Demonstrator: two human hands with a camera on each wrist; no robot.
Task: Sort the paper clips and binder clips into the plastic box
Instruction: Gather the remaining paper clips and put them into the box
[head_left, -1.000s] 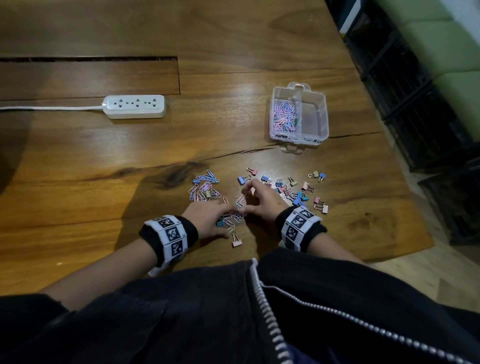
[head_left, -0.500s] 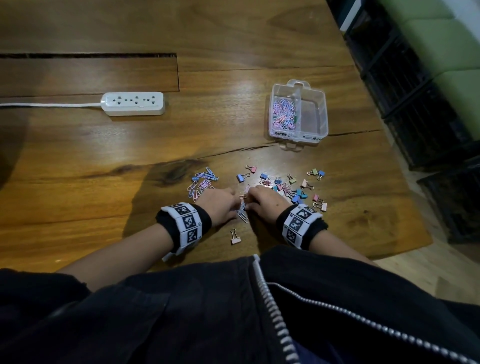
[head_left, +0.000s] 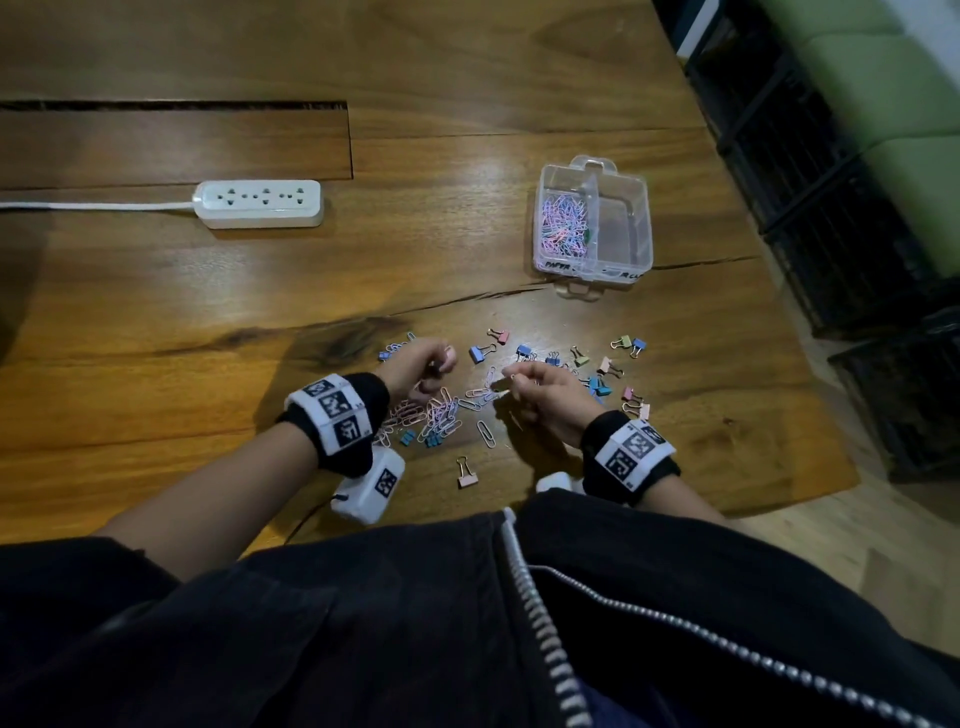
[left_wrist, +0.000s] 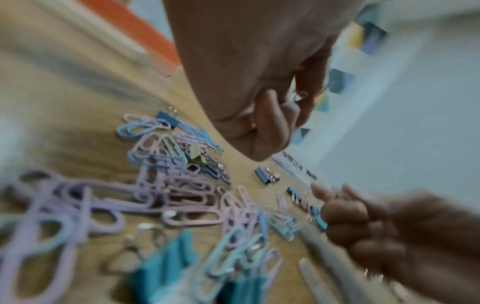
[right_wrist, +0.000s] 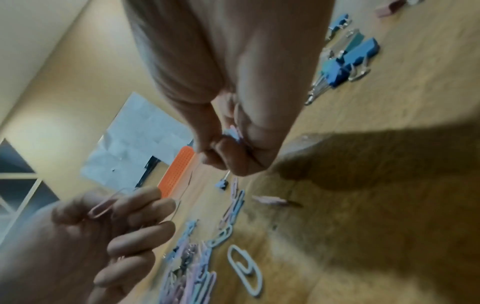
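Both hands pinch paper clips (head_left: 439, 415), left hand (head_left: 422, 364) and right hand (head_left: 540, 389) apart, plastic box (head_left: 641, 228) at one o'clock reading "PAPER".

A person in a dark zip-front jacket (head_left: 675, 623), its pale zipper teeth (head_left: 524, 571) running diagonally, wears black wristbands (head_left: 337, 415) wrapped in white straps printed with black square markers; a small white camera unit (head_left: 371, 486) hangs beneath the left wrist.

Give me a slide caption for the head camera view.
Both hands, left hand and right hand, pick paper clips from the wooden table; the plastic box waits beyond, half filled.
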